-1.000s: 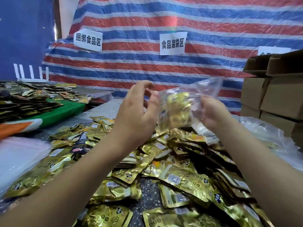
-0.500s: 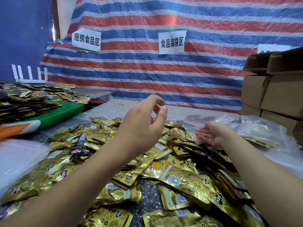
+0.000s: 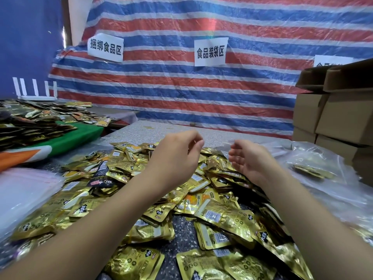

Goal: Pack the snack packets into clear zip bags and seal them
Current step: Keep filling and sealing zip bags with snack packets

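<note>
Both hands, left hand (image 3: 175, 158) and right hand (image 3: 250, 160), hover loosely curled, holding nothing, above snack packets (image 3: 212, 215).

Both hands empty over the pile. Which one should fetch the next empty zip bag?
Left, probably. The stack of clear empty zip bags lies at the table's left edge, on the left hand's side. The right hand hovers nearer the filled clear bags, across the gold foil snack packets.

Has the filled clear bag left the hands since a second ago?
Yes. Both hands, left hand and right hand, are empty now; the filled bag lies to the right, near the cardboard boxes.
</note>
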The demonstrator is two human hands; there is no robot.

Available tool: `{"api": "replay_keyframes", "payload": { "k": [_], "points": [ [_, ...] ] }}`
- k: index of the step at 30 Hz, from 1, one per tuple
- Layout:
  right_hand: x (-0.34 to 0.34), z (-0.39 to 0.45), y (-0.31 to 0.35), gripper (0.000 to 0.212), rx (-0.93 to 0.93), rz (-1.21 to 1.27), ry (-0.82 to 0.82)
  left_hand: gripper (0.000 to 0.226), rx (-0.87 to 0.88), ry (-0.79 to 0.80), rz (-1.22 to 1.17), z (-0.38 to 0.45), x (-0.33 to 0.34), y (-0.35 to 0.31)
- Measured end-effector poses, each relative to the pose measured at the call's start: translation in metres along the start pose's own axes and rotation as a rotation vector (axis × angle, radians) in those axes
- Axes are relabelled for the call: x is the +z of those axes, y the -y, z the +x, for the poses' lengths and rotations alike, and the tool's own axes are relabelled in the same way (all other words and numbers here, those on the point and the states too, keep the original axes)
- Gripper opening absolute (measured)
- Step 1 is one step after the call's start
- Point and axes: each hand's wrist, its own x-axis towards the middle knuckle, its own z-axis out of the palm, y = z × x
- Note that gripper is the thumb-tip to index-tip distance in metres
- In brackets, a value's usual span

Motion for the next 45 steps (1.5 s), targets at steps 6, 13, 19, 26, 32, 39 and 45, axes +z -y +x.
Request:
{"api": "replay_keyframes", "payload": {
  "k": [6,13,19,26,32,39,45],
  "points": [
    [0.023,-0.048,0.007,0.028,-0.094,0.15,0.038,0.043,-0.007,-0.044,0.008,-0.003,-0.001,-0.005],
    [0.036,-0.088,-0.004,0.042,-0.114,0.25,0.078,0.046,-0.085,0.042,0.074,-0.039,-0.01,0.001],
    [0.045,-0.112,-0.036,0.046,-0.035,0.344,0.102,0.055,-0.28,0.027,0.178,-0.074,-0.062,0.039],
    [0.061,-0.127,-0.07,0.048,0.046,0.417,0.233,0.037,-0.554,0.051,0.529,-0.096,-0.109,0.116],
    [0.063,-0.138,-0.082,0.047,0.109,0.461,0.302,0.045,-0.77,0.059,0.711,-0.104,-0.136,0.175],
    [0.066,-0.143,-0.085,0.045,0.13,0.418,0.356,0.061,-0.953,0.23,0.821,-0.113,-0.148,0.217],
    [0.067,-0.142,-0.086,0.045,0.147,0.404,0.383,0.025,-0.85,0.237,0.843,-0.117,-0.149,0.216]
  ]
}}
